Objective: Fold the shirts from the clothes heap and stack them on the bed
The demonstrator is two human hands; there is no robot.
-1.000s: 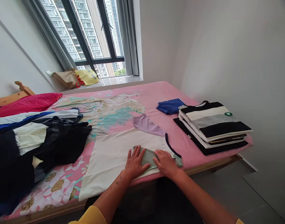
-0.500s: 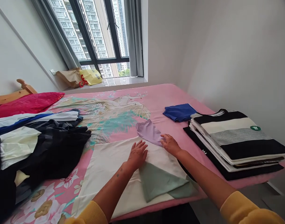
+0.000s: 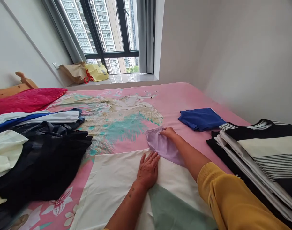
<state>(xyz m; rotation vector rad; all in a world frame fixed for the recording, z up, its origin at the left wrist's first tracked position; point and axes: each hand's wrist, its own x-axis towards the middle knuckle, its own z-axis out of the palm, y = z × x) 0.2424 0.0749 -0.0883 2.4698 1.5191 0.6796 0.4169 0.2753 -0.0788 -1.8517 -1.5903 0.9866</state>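
Note:
A white T-shirt [image 3: 117,179] lies spread on the bed, and its green sleeve [image 3: 174,207] is folded inward over the body. The purple sleeve [image 3: 160,142] still sticks out on the far side. My left hand [image 3: 148,169] rests flat on the white cloth, fingers stretched, close to the seam of the purple sleeve. My right hand [image 3: 169,132] reaches across and pinches the far edge of that purple sleeve. My right forearm hides the shirt's neckline.
Folded blue shorts [image 3: 200,118] and a stack of folded shirts [image 3: 263,159] lie to the right. A heap of dark clothes [image 3: 52,159] is on the left, near a red pillow [image 3: 28,99]. Bags [image 3: 96,72] stand on the windowsill.
Both hands have left the green sleeve near the front edge and moved away from me. My right hand has taken hold of the purple sleeve. The view has come closer to the bed.

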